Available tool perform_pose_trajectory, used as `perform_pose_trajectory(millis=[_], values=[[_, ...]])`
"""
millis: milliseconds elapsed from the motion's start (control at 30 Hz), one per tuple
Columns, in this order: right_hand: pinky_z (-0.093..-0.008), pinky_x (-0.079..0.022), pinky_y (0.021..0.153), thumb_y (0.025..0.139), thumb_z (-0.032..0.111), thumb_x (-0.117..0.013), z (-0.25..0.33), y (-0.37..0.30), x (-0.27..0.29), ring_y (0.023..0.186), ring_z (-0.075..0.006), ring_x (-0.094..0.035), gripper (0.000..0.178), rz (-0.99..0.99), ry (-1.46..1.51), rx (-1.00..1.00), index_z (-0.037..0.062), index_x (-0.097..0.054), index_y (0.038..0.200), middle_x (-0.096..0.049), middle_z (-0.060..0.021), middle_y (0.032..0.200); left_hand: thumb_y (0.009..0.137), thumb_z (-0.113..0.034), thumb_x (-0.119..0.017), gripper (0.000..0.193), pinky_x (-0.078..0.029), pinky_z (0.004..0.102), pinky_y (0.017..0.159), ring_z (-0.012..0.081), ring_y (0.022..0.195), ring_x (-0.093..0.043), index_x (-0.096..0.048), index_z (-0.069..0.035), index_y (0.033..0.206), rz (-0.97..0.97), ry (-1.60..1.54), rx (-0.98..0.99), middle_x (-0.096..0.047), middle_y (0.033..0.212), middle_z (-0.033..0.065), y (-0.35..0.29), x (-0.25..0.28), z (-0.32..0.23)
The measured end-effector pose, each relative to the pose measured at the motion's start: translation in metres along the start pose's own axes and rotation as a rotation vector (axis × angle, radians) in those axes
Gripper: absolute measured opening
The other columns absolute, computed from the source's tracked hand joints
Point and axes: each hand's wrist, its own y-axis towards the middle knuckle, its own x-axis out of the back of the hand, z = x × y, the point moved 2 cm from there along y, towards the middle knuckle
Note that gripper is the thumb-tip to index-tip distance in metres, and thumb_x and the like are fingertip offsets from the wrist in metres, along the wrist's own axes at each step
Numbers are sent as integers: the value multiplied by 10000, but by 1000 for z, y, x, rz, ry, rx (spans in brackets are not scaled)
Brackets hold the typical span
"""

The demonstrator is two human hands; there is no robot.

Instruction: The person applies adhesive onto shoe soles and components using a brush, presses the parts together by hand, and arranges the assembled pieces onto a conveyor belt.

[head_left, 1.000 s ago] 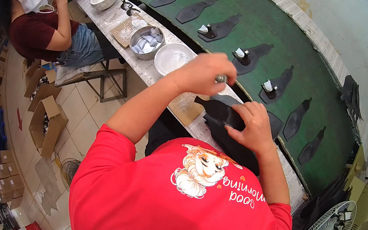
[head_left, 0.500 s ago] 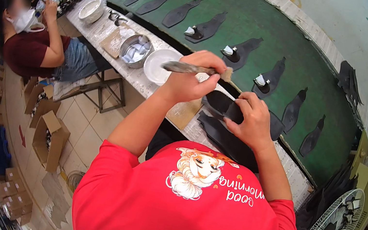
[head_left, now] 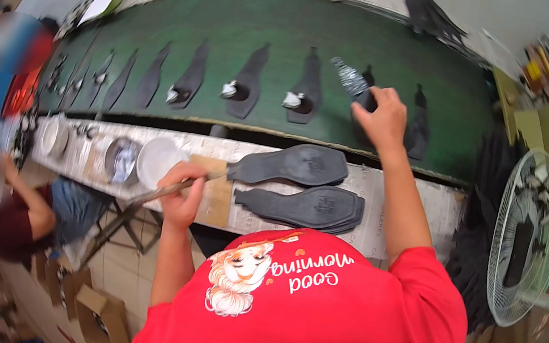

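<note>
My left hand [head_left: 180,195] is closed round the handle of a brush [head_left: 164,190], over the near edge of the bench. The brush tip is close to the narrow end of a dark sole-shaped piece [head_left: 301,167]. Below that lies a small stack of similar dark pieces [head_left: 305,206]. My right hand [head_left: 382,121] reaches over the green work surface [head_left: 240,33], with thumb and fingers closed on a dark piece [head_left: 366,101]. A shiny, patterned grey end [head_left: 349,78] sticks out beyond the fingers, slightly blurred. The hand partly hides another dark piece behind it.
Several dark sole-shaped pieces, some with white-topped parts, lie in a row on the green surface. A white bowl [head_left: 157,160], a metal bowl [head_left: 121,160] and a white basin [head_left: 55,136] stand along the bench. A fan [head_left: 528,238] is at right; a person [head_left: 25,208] sits at left.
My right hand has moved from the bench out over the green surface, with a dark piece in it. My left hand has drawn back with the brush. The view has turned rightward.
</note>
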Motion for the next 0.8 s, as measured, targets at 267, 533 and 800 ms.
perform_pose_trajectory(millis=[267, 533, 800], values=[[-571, -298, 1017, 690, 435, -731, -214, -10, 48, 1120, -318, -545, 573, -52, -693, -779, 116, -607, 1151, -580, -139, 1173, 817, 62, -547, 76, -457, 262, 714, 177, 805, -561, -574, 22, 876, -5, -238, 65, -601, 893, 137, -8, 6, 6], [-632, -125, 1091, 708, 454, -729, -252, -52, 49, 1393, -387, -216, 928, 73, -449, -1354, 186, -261, 1463, -249, -201, 1499, 820, 62, -548, 82, -460, 256, 692, 168, 789, -563, -577, 21, 885, 44, -234, 106, -604, 900, 137, 0, -8, 3], [-665, -209, 1061, 655, 465, -759, -279, -62, 37, 1357, -412, -284, 952, 120, -333, -1430, 243, -289, 1452, -303, -174, 1486, 800, 63, -573, 82, -463, 275, 692, 167, 761, -574, -599, 16, 861, 35, -188, 93, -627, 859, 118, 10, -12, 3]])
